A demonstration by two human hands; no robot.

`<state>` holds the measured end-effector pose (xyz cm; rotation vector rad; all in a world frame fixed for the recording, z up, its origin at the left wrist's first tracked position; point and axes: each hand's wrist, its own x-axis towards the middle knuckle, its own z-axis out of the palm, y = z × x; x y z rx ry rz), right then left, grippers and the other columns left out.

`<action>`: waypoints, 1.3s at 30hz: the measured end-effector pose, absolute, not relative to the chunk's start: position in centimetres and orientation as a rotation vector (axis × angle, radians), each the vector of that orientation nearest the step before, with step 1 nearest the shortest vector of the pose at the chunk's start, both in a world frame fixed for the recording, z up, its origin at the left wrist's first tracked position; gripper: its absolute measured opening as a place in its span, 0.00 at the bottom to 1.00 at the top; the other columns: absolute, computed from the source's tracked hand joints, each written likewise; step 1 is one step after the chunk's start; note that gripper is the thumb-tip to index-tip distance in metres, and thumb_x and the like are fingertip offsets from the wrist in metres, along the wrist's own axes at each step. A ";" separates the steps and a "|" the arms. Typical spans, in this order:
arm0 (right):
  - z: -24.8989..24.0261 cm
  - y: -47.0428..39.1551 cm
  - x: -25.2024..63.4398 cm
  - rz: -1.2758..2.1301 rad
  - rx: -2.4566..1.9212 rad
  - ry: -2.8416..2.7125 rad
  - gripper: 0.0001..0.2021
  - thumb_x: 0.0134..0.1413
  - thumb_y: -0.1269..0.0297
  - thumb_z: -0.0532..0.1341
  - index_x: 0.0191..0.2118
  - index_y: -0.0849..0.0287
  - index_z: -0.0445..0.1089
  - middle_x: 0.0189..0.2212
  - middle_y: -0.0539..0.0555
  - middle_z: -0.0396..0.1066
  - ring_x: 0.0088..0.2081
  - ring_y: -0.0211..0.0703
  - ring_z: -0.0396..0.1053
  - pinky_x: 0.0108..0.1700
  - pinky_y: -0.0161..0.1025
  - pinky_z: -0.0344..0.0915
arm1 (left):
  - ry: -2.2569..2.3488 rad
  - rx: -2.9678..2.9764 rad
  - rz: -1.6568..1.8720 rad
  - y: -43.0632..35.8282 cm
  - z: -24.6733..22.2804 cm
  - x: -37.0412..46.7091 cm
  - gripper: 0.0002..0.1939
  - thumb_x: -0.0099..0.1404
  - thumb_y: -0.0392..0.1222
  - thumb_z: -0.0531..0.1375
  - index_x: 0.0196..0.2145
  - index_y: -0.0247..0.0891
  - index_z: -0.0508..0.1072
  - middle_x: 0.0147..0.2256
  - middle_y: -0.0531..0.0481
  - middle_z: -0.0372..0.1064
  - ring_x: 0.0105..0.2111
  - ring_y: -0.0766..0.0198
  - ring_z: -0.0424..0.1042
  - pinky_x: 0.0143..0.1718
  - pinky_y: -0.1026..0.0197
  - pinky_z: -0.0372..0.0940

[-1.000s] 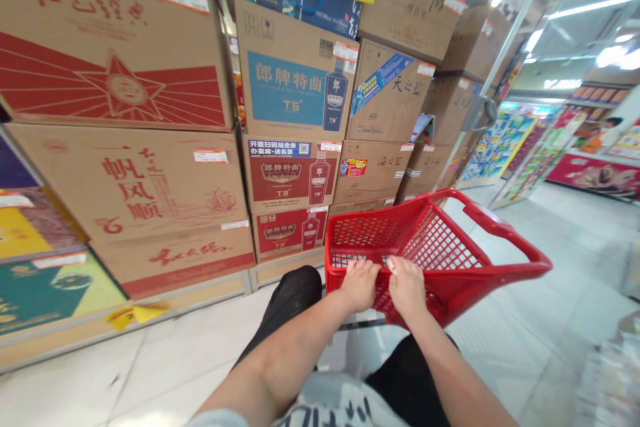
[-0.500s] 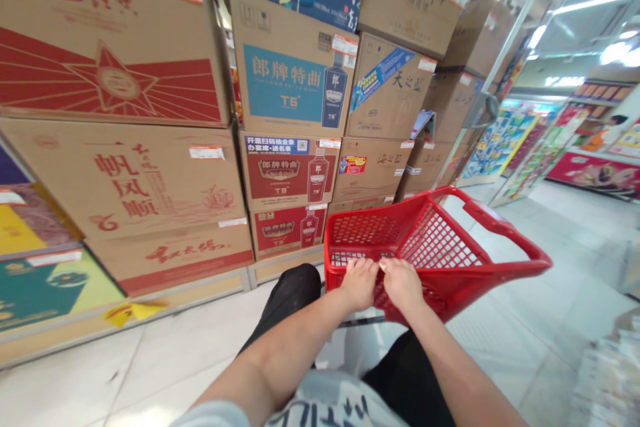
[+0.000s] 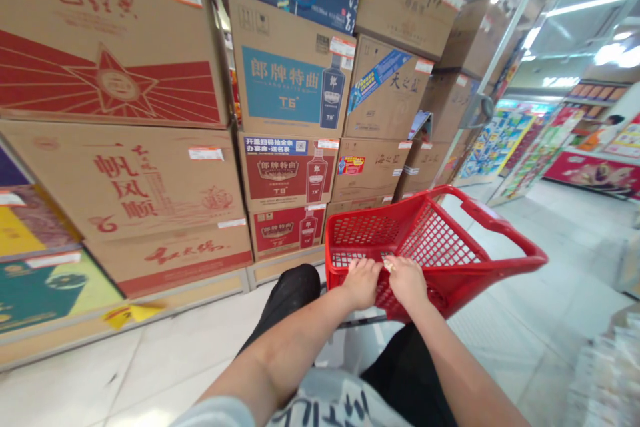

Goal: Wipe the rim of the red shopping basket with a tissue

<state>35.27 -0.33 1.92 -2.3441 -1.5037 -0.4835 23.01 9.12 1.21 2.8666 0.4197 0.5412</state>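
A red plastic shopping cart stands in front of me, its looped handle pointing away to the right. My left hand is closed over the near rim, fingers curled over the edge. Close beside it, my right hand also grips that rim, a small gap between the two. Through the mesh walls I see no goods in the basket. The fingertips of both hands are partly hidden behind the rim.
Stacked cardboard cartons form a wall to the left and ahead. A yellow tag hangs low by the shelf base. Pale floor tiles stretch right, toward a pink counter with a person behind it. Blurred packages stand at the lower right.
My right hand has shifted slightly right along the rim, widening the gap to my left hand. Both hands stay on the cart, and the view has moved very little.
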 end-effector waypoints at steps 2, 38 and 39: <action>2.2 0.0 35.1 -0.500 -2.372 -1.389 0.17 0.54 0.74 0.51 0.47 0.60 0.70 0.41 0.56 0.72 0.42 0.46 0.65 0.48 0.41 0.55 | 0.418 2.864 0.530 9.1 1.4 23.0 0.26 0.54 0.37 0.55 0.52 0.37 0.59 0.45 0.43 0.63 0.46 0.52 0.59 0.51 0.48 0.51; 3.6 -0.3 34.7 -0.579 -2.418 -1.608 0.17 0.57 0.74 0.49 0.48 0.57 0.67 0.42 0.56 0.69 0.44 0.46 0.63 0.46 0.41 0.52 | 0.443 2.880 0.469 9.8 1.7 23.0 0.25 0.53 0.37 0.56 0.50 0.38 0.59 0.46 0.43 0.62 0.48 0.52 0.59 0.53 0.47 0.52; 3.4 -0.4 34.5 -0.613 -2.427 -1.584 0.17 0.58 0.74 0.48 0.48 0.58 0.67 0.42 0.58 0.69 0.45 0.47 0.63 0.47 0.42 0.52 | 0.441 2.879 0.475 9.7 1.7 23.0 0.24 0.53 0.37 0.56 0.49 0.38 0.59 0.46 0.43 0.63 0.48 0.52 0.59 0.53 0.47 0.51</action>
